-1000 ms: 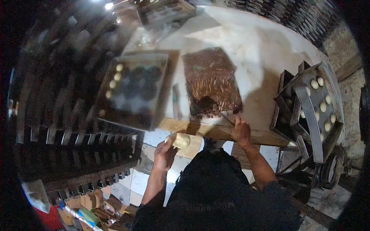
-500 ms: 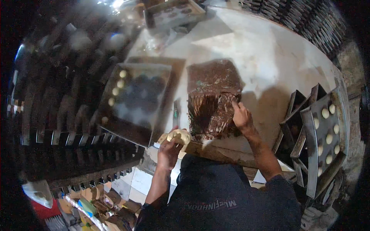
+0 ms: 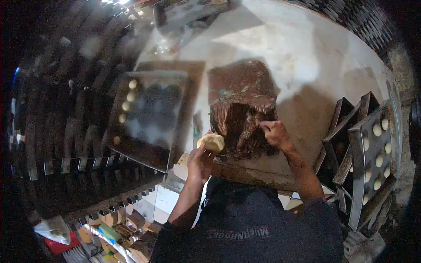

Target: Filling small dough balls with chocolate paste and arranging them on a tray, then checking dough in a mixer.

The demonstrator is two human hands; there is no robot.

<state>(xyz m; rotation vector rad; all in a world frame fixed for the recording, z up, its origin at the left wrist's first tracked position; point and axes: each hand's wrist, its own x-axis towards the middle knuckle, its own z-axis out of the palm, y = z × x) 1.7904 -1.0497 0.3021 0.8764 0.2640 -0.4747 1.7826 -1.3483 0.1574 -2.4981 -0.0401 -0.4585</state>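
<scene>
Flattened pale dough (image 3: 212, 143) rests in my left hand (image 3: 199, 163), the fingers curled round its underside by the near-left corner of a brown paste slab (image 3: 241, 83). The slab looks like chocolate filling; its far part is smooth and its near part is scraped into dark furrows. My right hand (image 3: 276, 134) is closed at the slab's right side, fingertips pinched over the furrowed part. Whatever it grips is too small and blurred to make out.
A dark metal tray (image 3: 151, 163) with several dough balls (image 3: 126, 105) lies at left. Stacked trays (image 3: 357, 171) lean at the right, the front one holding several dough balls. Another tray (image 3: 193, 12) is at the far edge. A narrow tool (image 3: 196, 126) lies left of the slab.
My left hand has brought the dough up and right, closer to the slab. My right hand has moved slightly nearer to me, and the slab's furrowed part is scraped differently.
</scene>
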